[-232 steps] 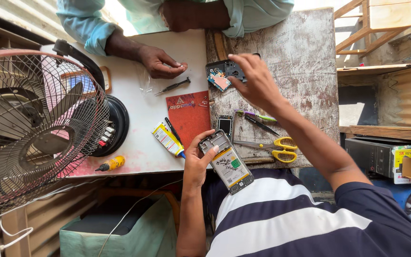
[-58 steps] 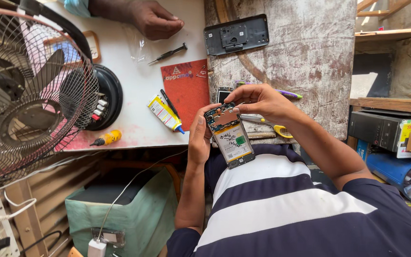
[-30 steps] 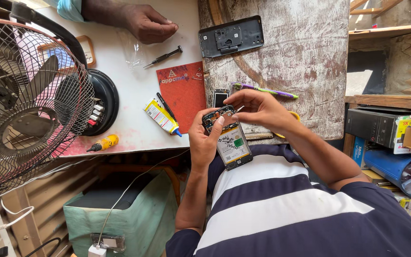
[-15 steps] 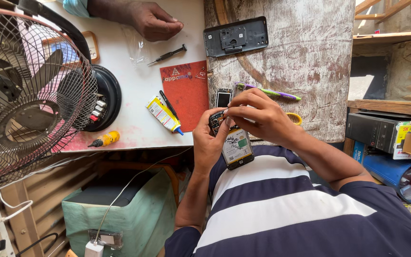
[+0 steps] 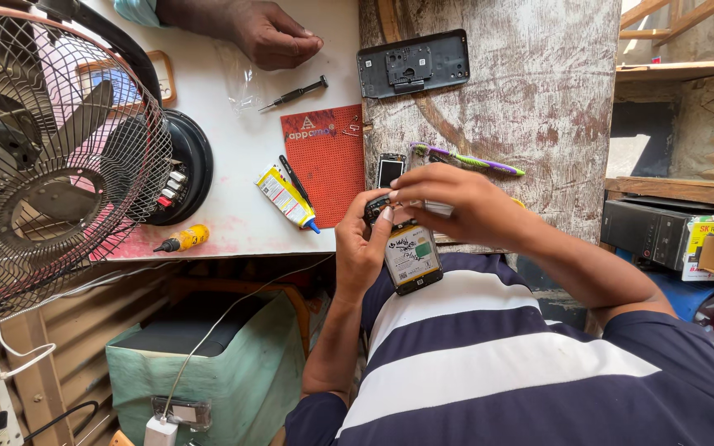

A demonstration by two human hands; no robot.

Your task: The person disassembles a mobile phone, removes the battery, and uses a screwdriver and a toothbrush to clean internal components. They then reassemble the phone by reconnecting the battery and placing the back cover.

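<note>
My left hand point(image 5: 361, 248) grips an opened phone point(image 5: 411, 258) by its left edge, its bare battery side facing up, just above my striped shirt. My right hand point(image 5: 456, 206) is curled over the phone's top end, fingertips pinching at the camera area; what they pinch is hidden. The phone's dark back cover point(image 5: 413, 64) lies farther off on the worn wooden board point(image 5: 539, 107). A small black phone part point(image 5: 390, 171) rests just beyond my hands.
Another person's hand point(image 5: 270, 37) rests on the white table point(image 5: 233, 149) near a small screwdriver point(image 5: 293, 93). A red mat point(image 5: 326, 157), yellow glue tube point(image 5: 287, 196), purple-green toothbrush point(image 5: 466, 161) and yellow-handled tool point(image 5: 182, 240) lie about. A table fan point(image 5: 43, 157) fills the left.
My right hand set the back cover on the board, then came back to the phone's top end. Both hands have drawn the phone slightly closer to my body.
</note>
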